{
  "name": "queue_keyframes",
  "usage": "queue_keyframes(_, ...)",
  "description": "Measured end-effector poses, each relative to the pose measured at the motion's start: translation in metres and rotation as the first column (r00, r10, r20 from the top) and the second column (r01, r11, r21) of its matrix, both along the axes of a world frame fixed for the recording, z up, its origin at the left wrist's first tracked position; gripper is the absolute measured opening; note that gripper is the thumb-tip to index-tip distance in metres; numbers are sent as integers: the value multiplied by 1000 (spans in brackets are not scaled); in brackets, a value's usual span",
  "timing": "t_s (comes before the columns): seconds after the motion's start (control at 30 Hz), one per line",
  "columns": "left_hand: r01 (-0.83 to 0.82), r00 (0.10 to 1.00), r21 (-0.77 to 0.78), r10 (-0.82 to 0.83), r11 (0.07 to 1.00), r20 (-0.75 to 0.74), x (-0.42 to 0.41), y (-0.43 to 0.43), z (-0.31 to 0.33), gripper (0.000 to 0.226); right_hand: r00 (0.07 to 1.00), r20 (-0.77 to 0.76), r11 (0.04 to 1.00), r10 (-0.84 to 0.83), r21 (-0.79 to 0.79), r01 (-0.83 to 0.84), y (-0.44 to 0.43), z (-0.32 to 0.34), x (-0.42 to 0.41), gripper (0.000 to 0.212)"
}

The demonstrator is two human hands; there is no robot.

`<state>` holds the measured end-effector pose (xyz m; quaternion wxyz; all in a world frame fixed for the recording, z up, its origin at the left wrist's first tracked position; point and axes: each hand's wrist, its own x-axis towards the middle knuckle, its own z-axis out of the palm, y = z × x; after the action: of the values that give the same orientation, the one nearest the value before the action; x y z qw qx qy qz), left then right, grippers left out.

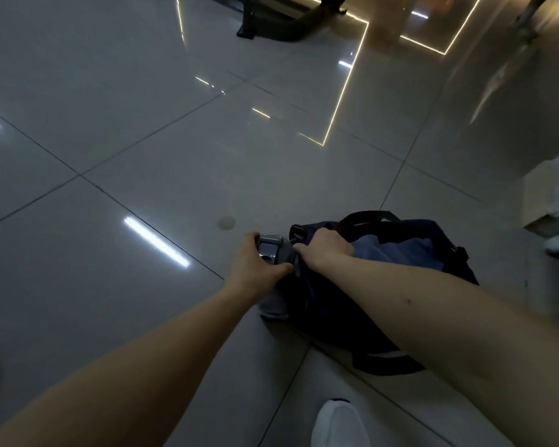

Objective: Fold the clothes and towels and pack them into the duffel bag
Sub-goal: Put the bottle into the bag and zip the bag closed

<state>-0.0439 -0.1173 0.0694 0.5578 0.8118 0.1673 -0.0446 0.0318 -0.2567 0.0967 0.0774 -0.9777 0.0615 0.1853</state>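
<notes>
A dark navy duffel bag (336, 317) with black straps lies on the tiled floor at the lower right. Blue folded cloth (407, 250) shows through its open top. My left hand (255, 269) grips the bag's left end, where a grey panel (273, 250) with a printed patch shows. My right hand (326, 246) pinches the fabric at the edge of the opening, right beside the left hand. Both forearms reach in from the bottom of the frame, and the right one covers part of the bag.
Glossy grey floor tiles (175, 140) spread out to the left and ahead. A white shoe (339, 424) is at the bottom edge. White furniture (555, 201) stands at the right edge. Dark furniture legs (271, 24) are at the far top.
</notes>
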Motion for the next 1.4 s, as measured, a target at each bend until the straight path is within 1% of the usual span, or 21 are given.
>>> queue_keyframes(0.07, -6, 1000, -13, 6, 1000, -9, 2, 4, -5, 81, 1000, -23, 998, -13, -54, 11, 5, -3, 5, 53)
queue_keyframes(0.17, -14, 1000, -39, 13, 999, -20, 5, 9, -11, 85, 997, -76, 994, -32, -111, 23, 10, -8, 9, 35)
queue_keyframes(0.27, -22, 999, -65, 21, 998, -26, 8, 12, -15, 88, 994, -106, 996, -10, -85, 1, 10, -6, 11, 26)
queue_keyframes(0.37, -25, 1000, -74, 24, 997, -10, 13, 12, -12, 86, 991, -128, 999, 27, 35, -23, 0, 0, 16, 19)
queue_keyframes(0.47, -14, 1000, -98, 15, 995, 10, 19, 9, -8, 84, 987, -143, 986, 65, 164, -41, -17, 6, 17, 23)
queue_keyframes(0.57, 54, 998, -126, -56, 991, -15, 23, 3, -7, 89, 985, -145, 954, 99, 294, -53, -40, 8, 17, 24)
queue_keyframes(0.7, 144, 989, -66, -145, 987, -20, 23, -11, -9, 87, 979, -194, 885, 69, 465, 30, -58, 12, 14, 8)
queue_keyframes(0.87, 121, 992, -85, -124, 989, -34, 22, -29, -24, 94, 970, -226, 837, 93, 545, 47, -61, 14, 4, 19)
queue_keyframes(0.97, 121, 991, -61, -125, 991, -55, 28, -37, -29, 90, 965, -245, 794, 94, 603, 76, -66, 16, 1, 37)
queue_keyframes(1.0, 138, 989, -26, -139, 990, -58, 32, -40, -29, 89, 965, -244, 798, 100, 599, 68, -67, 17, 1, 39)
queue_keyframes(1.03, 163, 985, 14, -162, 986, -59, 37, -41, -28, 88, 967, -237, 819, 98, 571, 57, -68, 17, 2, 36)
queue_keyframes(1.13, 248, 967, 90, -240, 965, -84, 46, -44, -23, 85, 973, -229, 900, 38, 431, 67, -70, 15, 11, 15)
queue_keyframes(1.2, 304, 951, 104, -295, 947, -92, 51, -42, -22, 89, 978, -206, 947, 30, 320, 38, -67, 12, 18, 13)
queue_keyframes(1.27, 352, 934, 122, -339, 928, -113, 55, -41, -25, 91, 998, -63, 970, 32, 243, -16, -60, 10, 24, 18)
queue_keyframes(1.3, 367, 928, 144, -352, 919, -120, 58, -40, -25, 90, 1000, 20, 973, 23, 228, -27, -55, 11, 27, 18)
queue_keyframes(1.33, 378, 924, 161, -360, 912, -132, 60, -39, -25, 88, 998, 69, 973, 7, 228, -23, -51, 10, 30, 16)
queue_keyframes(1.37, 387, 920, 176, -367, 905, -138, 62, -38, -25, 85, 997, 83, 975, -2, 221, -17, -47, 9, 34, 13)
queue_keyframes(1.4, 401, 915, 192, -379, 896, -138, 63, -38, -24, 82, 998, 63, 981, 2, 193, -14, -44, 8, 37, 11)
